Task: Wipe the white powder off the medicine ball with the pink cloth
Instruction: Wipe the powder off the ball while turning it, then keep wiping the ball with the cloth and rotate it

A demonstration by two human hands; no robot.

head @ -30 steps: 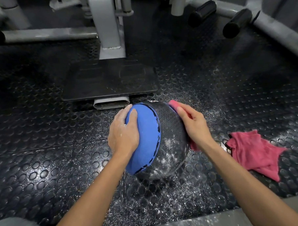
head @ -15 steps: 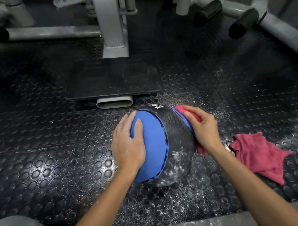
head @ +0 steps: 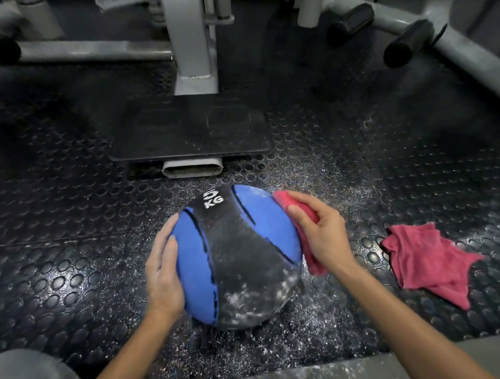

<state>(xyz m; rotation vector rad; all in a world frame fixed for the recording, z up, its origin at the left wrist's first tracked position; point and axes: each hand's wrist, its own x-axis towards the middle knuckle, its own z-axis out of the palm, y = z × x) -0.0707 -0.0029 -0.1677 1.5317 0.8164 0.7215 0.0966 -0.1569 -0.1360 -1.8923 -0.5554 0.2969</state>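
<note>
**Item 1.** Round blue-and-black textured rubber medicine ball, marked "5 KG" in white. It rests on the black studded rubber floor, at mid-width, towards the near edge.

**Item 2.** White powder speckles the ball's lower black band. More lies scattered on the floor around the ball and along the near edge.

**Item 3.** Left hand, fingers extended, palm flat against the ball's left blue panel.

**Item 4.** Right hand, thumb and fingers closed around a bunched pink cloth, which is pressed to the ball's upper right blue panel.

**Item 5.** Second pink cloth, crumpled, on the floor to the right of the ball and apart from it.

**Item 6.** Far side of the floor: grey metal machine post, flat black footplate, and two black foam rollers towards the far right corner.
</note>
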